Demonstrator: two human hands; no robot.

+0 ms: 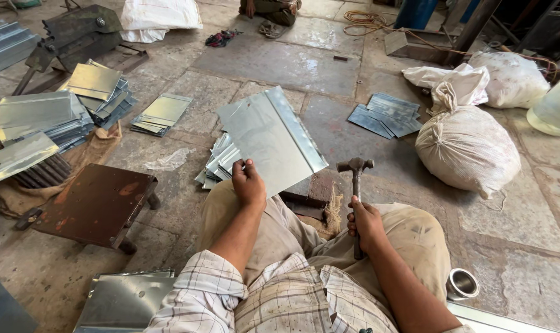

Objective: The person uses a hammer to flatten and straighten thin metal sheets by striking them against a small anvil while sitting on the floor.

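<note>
2 tied white sacks [468, 148] right; another white sack [159, 15] far left.

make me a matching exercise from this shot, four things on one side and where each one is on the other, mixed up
Things:
1. metal sheet
2. hammer
3. tied white sack
4. small metal cup

Places:
A. on the stone floor beside the person's right knee
B. upright in the right hand
C. on the floor at the right, past the hammer
D. held by its near edge in the left hand

Pairs: 1-D, 2-B, 3-C, 4-A
</note>
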